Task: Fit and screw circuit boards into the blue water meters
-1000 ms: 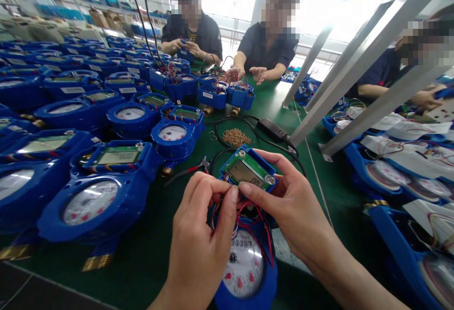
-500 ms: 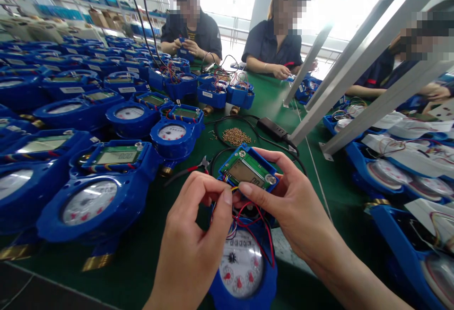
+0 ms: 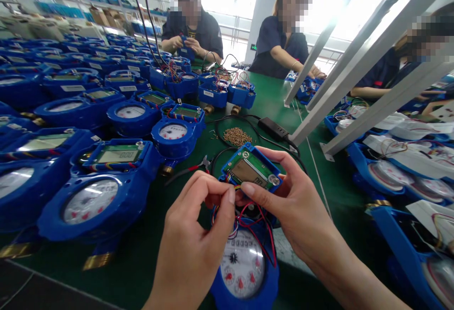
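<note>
A blue display module [image 3: 250, 170] with a green circuit board and a small LCD is gripped by my right hand [image 3: 294, 196], its thumb along the lower edge. My left hand [image 3: 198, 234] pinches thin coloured wires [image 3: 237, 187] at the module's lower left corner. Below both hands lies a blue water meter [image 3: 243, 262] with a white dial and red pointers. Loose red and black wires [image 3: 260, 220] run between the module and the meter body. The fingertips partly hide the wires.
Rows of blue meters [image 3: 92, 201] fill the left. A pile of brass screws [image 3: 237, 136], red-handled pliers [image 3: 187, 170] and a black power strip [image 3: 273, 129] lie ahead. Metal posts [image 3: 354, 64] and open meters [image 3: 393, 173] stand right. Co-workers [image 3: 193, 31] sit across the green table.
The module has shifted slightly right in my hands, and both hands keep their grip. Across the table, one co-worker has leaned and reached toward the meters by the posts.
</note>
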